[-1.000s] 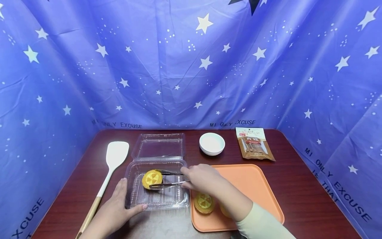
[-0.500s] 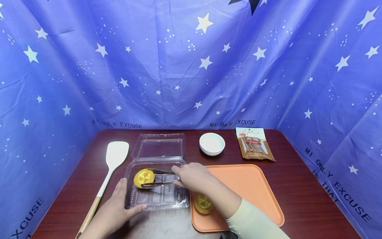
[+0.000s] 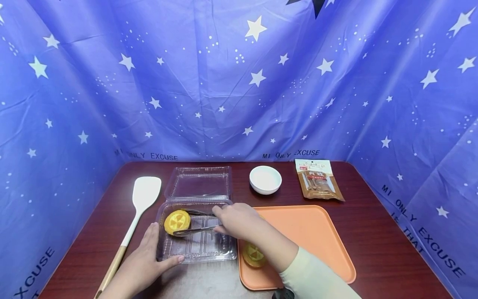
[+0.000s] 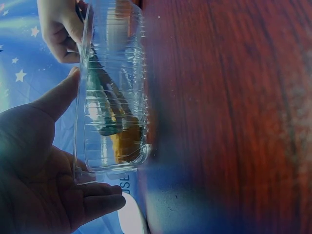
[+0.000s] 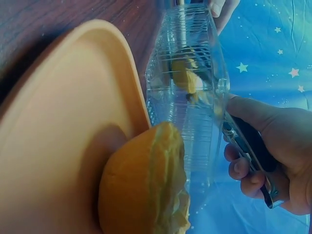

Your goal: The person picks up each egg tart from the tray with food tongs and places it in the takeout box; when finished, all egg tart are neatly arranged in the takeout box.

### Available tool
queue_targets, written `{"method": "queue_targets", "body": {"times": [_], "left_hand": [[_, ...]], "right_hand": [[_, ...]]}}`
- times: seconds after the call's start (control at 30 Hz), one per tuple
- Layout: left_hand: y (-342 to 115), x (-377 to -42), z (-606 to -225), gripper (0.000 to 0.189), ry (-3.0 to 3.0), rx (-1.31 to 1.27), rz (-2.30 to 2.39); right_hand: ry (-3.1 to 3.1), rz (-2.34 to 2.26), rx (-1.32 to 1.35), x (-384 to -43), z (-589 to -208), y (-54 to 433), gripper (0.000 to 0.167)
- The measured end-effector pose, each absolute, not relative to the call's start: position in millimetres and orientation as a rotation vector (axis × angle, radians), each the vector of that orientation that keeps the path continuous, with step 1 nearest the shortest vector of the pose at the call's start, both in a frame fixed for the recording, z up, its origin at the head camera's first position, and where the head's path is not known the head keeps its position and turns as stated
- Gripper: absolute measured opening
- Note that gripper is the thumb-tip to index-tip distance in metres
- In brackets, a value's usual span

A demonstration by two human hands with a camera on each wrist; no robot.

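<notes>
My right hand (image 3: 239, 222) grips metal tongs (image 3: 198, 229), whose two arms reach left into a clear plastic clamshell box (image 3: 220, 254). The tong tips lie on either side of a yellow egg tart (image 3: 177, 222) low in the left end of the box. Through the clear wall in the left wrist view, that tart (image 4: 127, 144) shows near the box floor. My left hand (image 3: 143, 259) is spread at the box's front left corner, fingers along the left side and thumb at the front edge. Another egg tart (image 3: 254, 254) sits on the orange tray (image 3: 310, 232), partly hidden by my right arm.
The box lid (image 3: 199, 185) lies folded back behind the base. A white spatula (image 3: 147, 193) with a wooden handle lies on the left. Behind the tray stand a white bowl (image 3: 265, 180) and a brown-and-white packet (image 3: 319, 180). A starry blue curtain (image 3: 224, 83) surrounds the table.
My right hand, the tongs and the tart between their tips have shifted left, from the box's middle to its left end. The left hand has stayed in place.
</notes>
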State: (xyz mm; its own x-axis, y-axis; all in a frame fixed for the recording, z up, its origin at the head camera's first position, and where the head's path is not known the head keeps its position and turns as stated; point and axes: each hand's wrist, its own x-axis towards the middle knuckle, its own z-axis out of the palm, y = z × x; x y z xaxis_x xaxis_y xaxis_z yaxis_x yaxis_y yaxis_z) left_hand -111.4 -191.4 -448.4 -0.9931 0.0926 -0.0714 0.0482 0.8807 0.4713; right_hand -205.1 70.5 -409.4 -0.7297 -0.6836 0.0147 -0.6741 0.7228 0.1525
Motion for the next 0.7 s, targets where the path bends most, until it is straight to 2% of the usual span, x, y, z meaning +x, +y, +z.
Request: {"method": "queue_targets", "body": {"times": [0.27,0.7], "left_hand": [[-190,-112,-447,0.131,2.945,0.098,0.731],[-191,-111,-449,0.131,2.963,0.116,0.726]], "right_hand": [[-2.902,-0.105,1.043,-202,-396,91,0.048],[-2.96,0.098,0.842,-187,-371,169,0.052]]}}
